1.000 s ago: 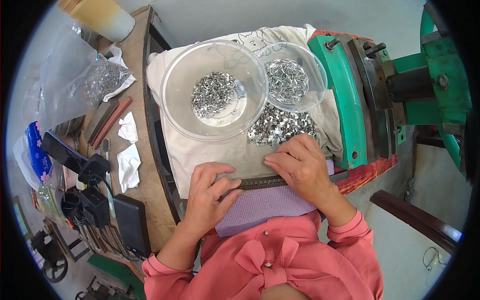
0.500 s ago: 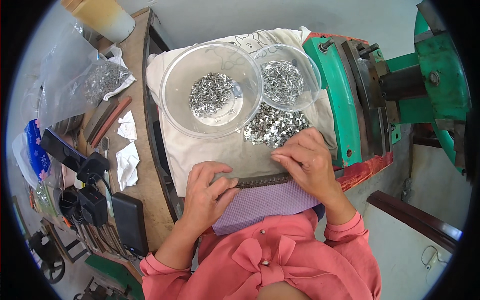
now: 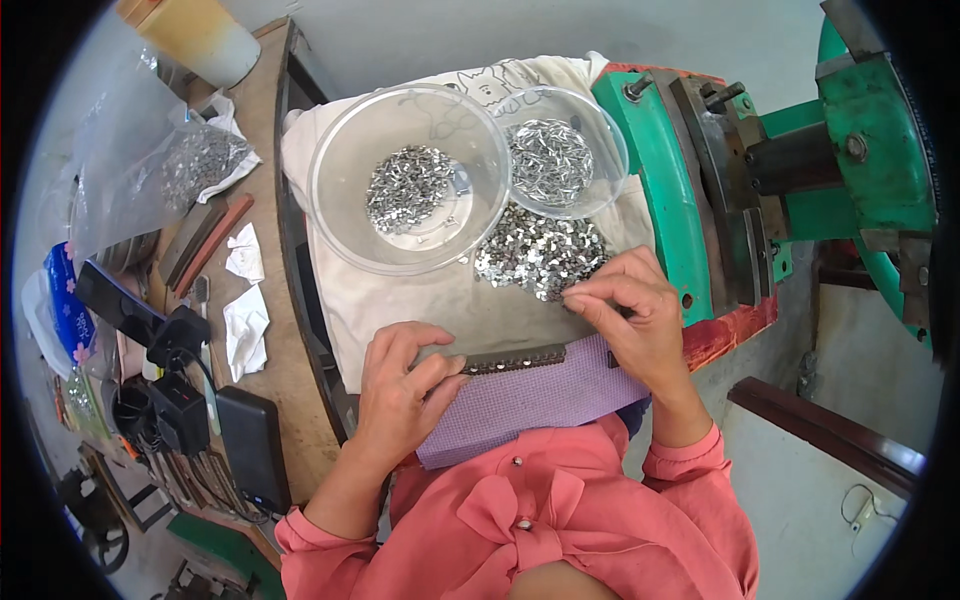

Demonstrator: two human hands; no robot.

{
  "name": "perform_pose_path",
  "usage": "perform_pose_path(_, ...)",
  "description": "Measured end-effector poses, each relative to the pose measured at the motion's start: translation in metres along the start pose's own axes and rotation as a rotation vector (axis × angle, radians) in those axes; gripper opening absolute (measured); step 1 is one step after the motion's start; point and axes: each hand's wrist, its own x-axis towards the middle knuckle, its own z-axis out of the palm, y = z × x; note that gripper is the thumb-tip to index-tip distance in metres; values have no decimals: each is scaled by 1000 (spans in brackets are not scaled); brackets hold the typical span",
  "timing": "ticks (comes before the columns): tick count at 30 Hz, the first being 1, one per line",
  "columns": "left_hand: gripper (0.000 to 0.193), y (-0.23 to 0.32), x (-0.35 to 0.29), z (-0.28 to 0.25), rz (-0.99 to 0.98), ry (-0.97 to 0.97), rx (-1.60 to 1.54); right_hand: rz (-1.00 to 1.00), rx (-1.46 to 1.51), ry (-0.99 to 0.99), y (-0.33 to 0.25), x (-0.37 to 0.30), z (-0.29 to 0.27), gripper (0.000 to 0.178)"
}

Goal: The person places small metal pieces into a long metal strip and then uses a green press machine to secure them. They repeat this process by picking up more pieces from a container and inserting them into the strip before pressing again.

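Observation:
A dark slotted bar (image 3: 515, 359) lies along the far edge of a purple textured mat (image 3: 520, 408), with a few shiny bits along its notches. My left hand (image 3: 405, 380) is closed on the bar's left end, thumb and fingers pressed to it. Past the bar is a loose pile of small flat silvery metal pieces (image 3: 540, 250) on a beige cloth (image 3: 350, 310). At the pile's near right edge my right hand (image 3: 635, 305) is pinched, thumb against forefinger; whatever lies between the tips is too small to make out.
A large clear tub (image 3: 330, 210) and a smaller clear tub (image 3: 622, 150) hold small metal parts behind the pile. To the right stands a green machine (image 3: 665, 210). On the left a wooden bench (image 3: 285, 350) carries a black box (image 3: 255, 445), paper scraps and plastic bags.
My right hand has moved right and slightly away from me, toward the pile's edge, uncovering the bar's right end. My left hand keeps its place on the bar. The view has shifted slightly.

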Motion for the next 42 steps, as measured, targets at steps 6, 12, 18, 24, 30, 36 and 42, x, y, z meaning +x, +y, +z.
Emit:
perform_pose_path(6, 32, -1, 0, 0, 14, 2, 3, -120, -54, -68, -6, -3, 20, 10)
perform_pose_path(12, 32, -1, -1, 0, 6, 2, 0, -126, -85, -18, -6, 3, 11, 11)
perform_pose_path(18, 30, -2, 0, 1, 0, -4, -2, -51, -28, 24, -1, 2, -2, 11)
perform_pose_path(24, 31, -1, 0, 0, -7, -5, 2, -29, 3, 34, 1, 1, -4, 10)
perform_pose_path(30, 32, -1, 1, 0, -10, -10, 1, -31, 25, -7, 0, 1, -2, 10)
perform_pose_path(36, 35, -3, 8, -5, 8, -51, 20, -61, 66, -99, -7, 2, 23, 10)
perform_pose_path(42, 35, -4, 0, -15, 2, -42, 30, -241, -164, -87, -8, -2, 43, 12)
